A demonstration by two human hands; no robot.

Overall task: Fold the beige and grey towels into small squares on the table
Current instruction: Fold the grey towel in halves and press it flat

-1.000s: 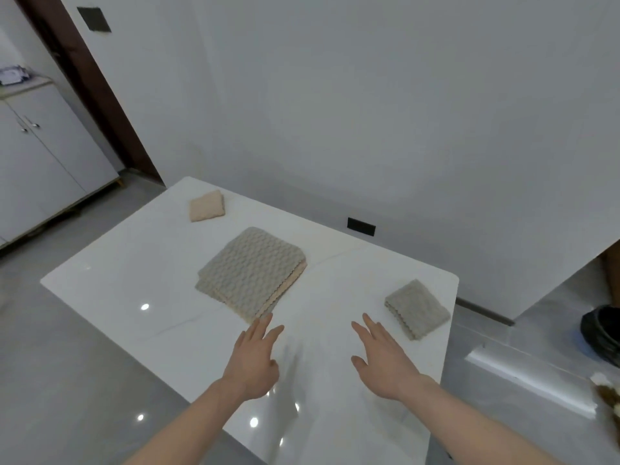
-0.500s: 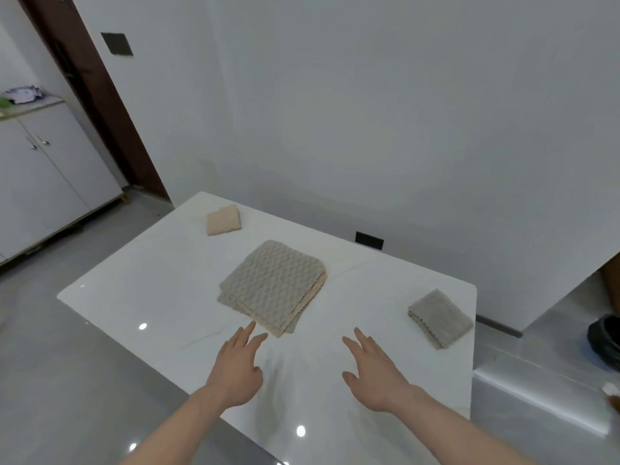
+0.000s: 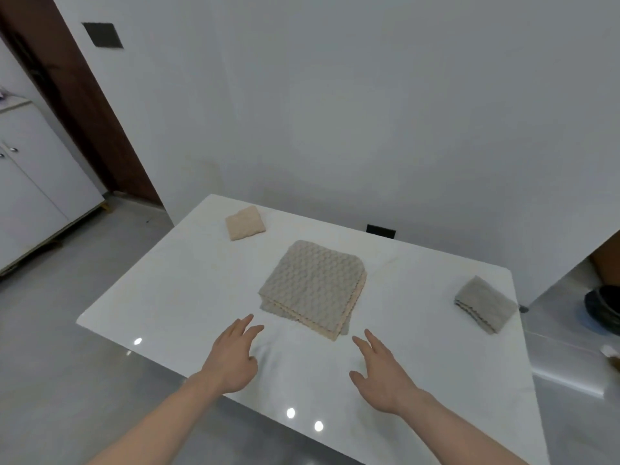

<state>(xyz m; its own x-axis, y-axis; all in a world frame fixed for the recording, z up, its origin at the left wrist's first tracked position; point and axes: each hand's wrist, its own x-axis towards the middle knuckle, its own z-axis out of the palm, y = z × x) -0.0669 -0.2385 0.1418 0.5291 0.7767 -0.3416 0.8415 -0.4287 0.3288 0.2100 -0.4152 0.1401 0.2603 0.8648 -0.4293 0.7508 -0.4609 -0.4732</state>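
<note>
A stack of towels [image 3: 312,283], grey on top with a beige edge showing beneath, lies in the middle of the white table [image 3: 174,283]. A small folded beige towel [image 3: 245,223] sits at the far left. A small folded grey towel [image 3: 483,303] rests near the right edge. My left hand [image 3: 235,357] hovers with fingers straight just short of the stack's near left corner. My right hand [image 3: 382,370] is spread flat near the stack's near right corner. Neither hand touches a towel.
A white wall runs close behind the table, with a black socket [image 3: 380,230] at its base. White cabinets [image 3: 37,186] stand at the left beside a dark door frame. A dark round object [image 3: 604,307] sits on the floor at the right.
The view has tilted up and shifted, so the table and towels sit lower and further right in frame. Both hands stay outstretched and empty, a little closer to the central stack.
</note>
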